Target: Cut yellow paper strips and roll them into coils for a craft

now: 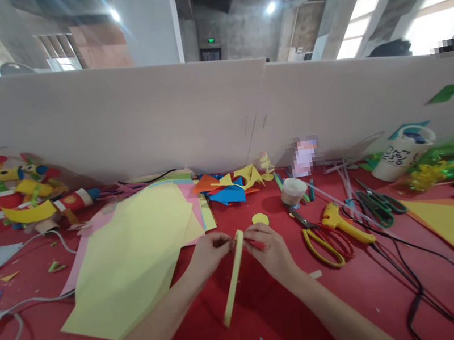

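A long, narrow strip of pale yellow paper [233,287] slants down toward me over the red table, its top end between my two hands. My left hand [209,251] pinches that end from the left side. From the right, the fingers of my right hand [270,249] close on the same end. Just beyond my fingers lies a small yellow paper disc [260,219]. Large sheets of pale yellow paper [132,254] are spread to the left of my left hand. Scissors with yellow and red handles [324,243] rest to the right of my right hand.
A yellow glue gun [343,223] with a black cord lies at right, near green-handled scissors [379,204]. Behind stand a white cup [293,191], blue and orange scraps [226,193], and a white bucket [397,157]. Paper-cup figures [3,199] stand far left. A white partition [138,126] closes the back.
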Motion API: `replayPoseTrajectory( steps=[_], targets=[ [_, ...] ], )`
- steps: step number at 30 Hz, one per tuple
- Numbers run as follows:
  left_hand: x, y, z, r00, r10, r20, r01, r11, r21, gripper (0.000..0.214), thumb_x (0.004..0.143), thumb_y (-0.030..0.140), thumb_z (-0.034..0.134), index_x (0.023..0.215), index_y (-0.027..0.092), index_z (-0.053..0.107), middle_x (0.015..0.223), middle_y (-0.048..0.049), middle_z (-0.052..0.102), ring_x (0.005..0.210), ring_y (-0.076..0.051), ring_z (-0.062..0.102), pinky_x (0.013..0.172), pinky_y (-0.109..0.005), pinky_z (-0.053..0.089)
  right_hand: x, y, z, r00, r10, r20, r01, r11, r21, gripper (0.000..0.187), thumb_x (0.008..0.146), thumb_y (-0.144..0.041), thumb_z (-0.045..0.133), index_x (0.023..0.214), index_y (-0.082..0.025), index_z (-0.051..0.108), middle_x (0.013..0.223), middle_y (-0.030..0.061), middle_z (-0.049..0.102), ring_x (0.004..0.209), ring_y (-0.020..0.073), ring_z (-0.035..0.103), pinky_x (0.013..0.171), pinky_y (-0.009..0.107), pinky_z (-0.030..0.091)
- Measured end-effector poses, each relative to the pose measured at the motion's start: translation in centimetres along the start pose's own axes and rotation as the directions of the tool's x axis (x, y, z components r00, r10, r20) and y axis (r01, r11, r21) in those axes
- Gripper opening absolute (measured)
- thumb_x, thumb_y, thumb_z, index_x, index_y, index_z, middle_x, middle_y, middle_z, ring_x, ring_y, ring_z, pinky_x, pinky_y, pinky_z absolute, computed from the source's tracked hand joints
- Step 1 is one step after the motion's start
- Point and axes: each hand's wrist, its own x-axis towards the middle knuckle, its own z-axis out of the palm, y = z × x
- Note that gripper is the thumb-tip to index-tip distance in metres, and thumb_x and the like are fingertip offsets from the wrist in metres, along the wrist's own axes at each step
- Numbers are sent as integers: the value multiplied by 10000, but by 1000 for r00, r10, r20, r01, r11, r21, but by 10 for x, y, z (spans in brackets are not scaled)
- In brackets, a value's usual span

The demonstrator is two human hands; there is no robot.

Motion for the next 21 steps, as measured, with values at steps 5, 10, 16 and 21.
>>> replayPoseTrajectory(
  steps=[5, 10, 16, 21],
  targets=[
    [-3, 7, 0, 996, 89, 28, -92, 985, 149, 145, 687, 271, 557, 658, 155, 639, 642, -16, 643, 634, -156, 567, 628, -262, 428, 1, 1, -3, 997, 55, 60, -53, 998, -32, 186, 721, -126, 598, 849, -216, 699, 818, 58, 628, 779, 193, 581, 721, 309, 475],
    [-6, 15, -2, 982, 184, 36, -186, 938, 294, 130, 719, 236, 525, 703, 179, 641, 728, -20, 663, 697, -162, 590, 661, -265, 450, 3, 0, -4, 994, 82, 77, -80, 997, -22, 227, 692, -79, 588, 825, -225, 701, 818, 47, 640, 775, 188, 584, 720, 298, 472],
    [-9, 23, -5, 969, 234, 82, -246, 875, 418, 139, 735, 230, 515, 705, 184, 642, 740, -27, 655, 718, -168, 589, 666, -270, 444, 5, -2, -6, 990, 96, 101, -99, 995, 30, 149, 712, -144, 594, 778, -218, 705, 748, 38, 624, 696, 167, 571, 653, 266, 458],
    [-3, 15, -8, 983, 145, 108, -168, 954, 249, 109, 700, 250, 569, 691, 172, 645, 706, -21, 657, 679, -163, 592, 643, -259, 448, 5, -2, -4, 978, 183, 98, -197, 969, 151, 81, 689, -175, 596, 662, -177, 673, 658, 26, 617, 637, 157, 554, 618, 260, 437]
  ],
)
